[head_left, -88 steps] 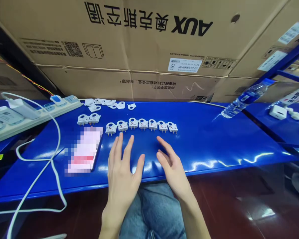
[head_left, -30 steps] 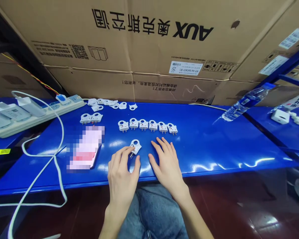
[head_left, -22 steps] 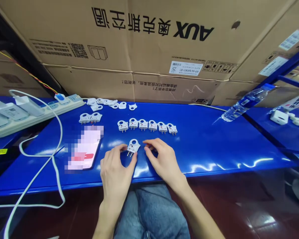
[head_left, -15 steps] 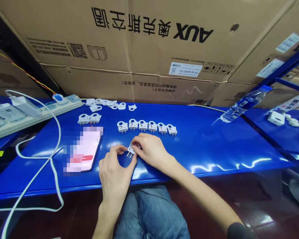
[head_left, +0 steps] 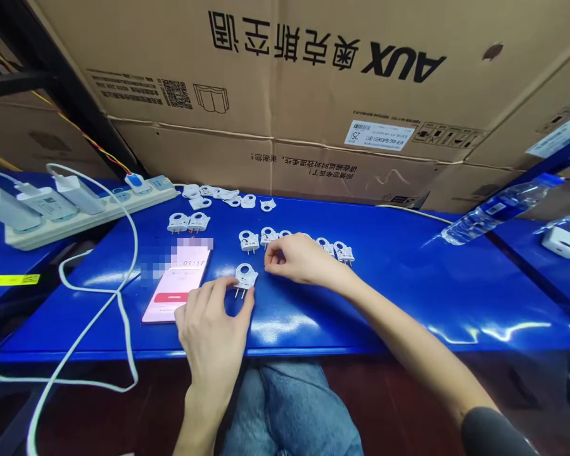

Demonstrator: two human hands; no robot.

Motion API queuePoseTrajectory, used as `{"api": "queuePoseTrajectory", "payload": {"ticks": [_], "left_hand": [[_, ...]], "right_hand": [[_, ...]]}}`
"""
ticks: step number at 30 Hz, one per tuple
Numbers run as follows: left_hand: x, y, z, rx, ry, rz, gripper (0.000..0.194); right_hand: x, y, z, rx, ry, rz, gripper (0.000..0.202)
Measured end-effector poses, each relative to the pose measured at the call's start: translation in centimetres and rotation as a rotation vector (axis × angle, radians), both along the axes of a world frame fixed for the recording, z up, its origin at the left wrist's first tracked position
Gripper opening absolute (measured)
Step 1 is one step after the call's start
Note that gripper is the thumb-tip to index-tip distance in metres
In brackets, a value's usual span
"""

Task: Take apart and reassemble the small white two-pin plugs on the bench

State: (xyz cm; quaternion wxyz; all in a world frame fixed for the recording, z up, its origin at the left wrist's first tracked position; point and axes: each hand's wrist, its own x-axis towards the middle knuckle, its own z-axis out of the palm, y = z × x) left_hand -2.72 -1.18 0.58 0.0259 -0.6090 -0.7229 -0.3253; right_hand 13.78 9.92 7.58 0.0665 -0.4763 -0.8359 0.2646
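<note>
My left hand holds a white plug piece between thumb and index finger, its ring upward and its metal pins pointing down. To the right of it, my right hand hovers with thumb and fingertips pinched together; whether anything small is between them is hidden. Behind my right hand runs a row of similar white plug pieces, partly covered by it, with one at the left end and another at the right end. Two more plug pieces stand side by side farther left.
A lit phone lies left of my left hand. Loose white parts are at the back. A power strip with chargers and cables is on the left. A water bottle lies right, before a large carton.
My right hand has let go of the plug piece and moved right and up, towards the row. My left hand keeps hold of the piece, now more upright. The view has shifted slightly.
</note>
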Motion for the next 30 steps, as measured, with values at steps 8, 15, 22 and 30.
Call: {"api": "queuePoseTrajectory", "payload": {"ticks": [8,15,22,30], "left_hand": [[-0.9,2.3,2.0,-0.119,0.127,0.064,0.022],[-1.4,4.8,2.1,-0.088,0.174,0.073,0.022],[-1.2,6.0,2.2,-0.094,0.132,0.042,0.024],[-1.0,6.8,1.8,-0.081,0.122,-0.003,0.026]], "right_hand": [[2.1,0.9,0.2,-0.08,-0.158,0.088,0.004],[2.7,0.5,-0.7,-0.071,-0.083,0.079,0.01],[3.0,0.2,-0.6,-0.031,-0.011,0.073,0.012],[2.7,-0.2,-1.1,-0.093,-0.006,0.129,0.011]]}}
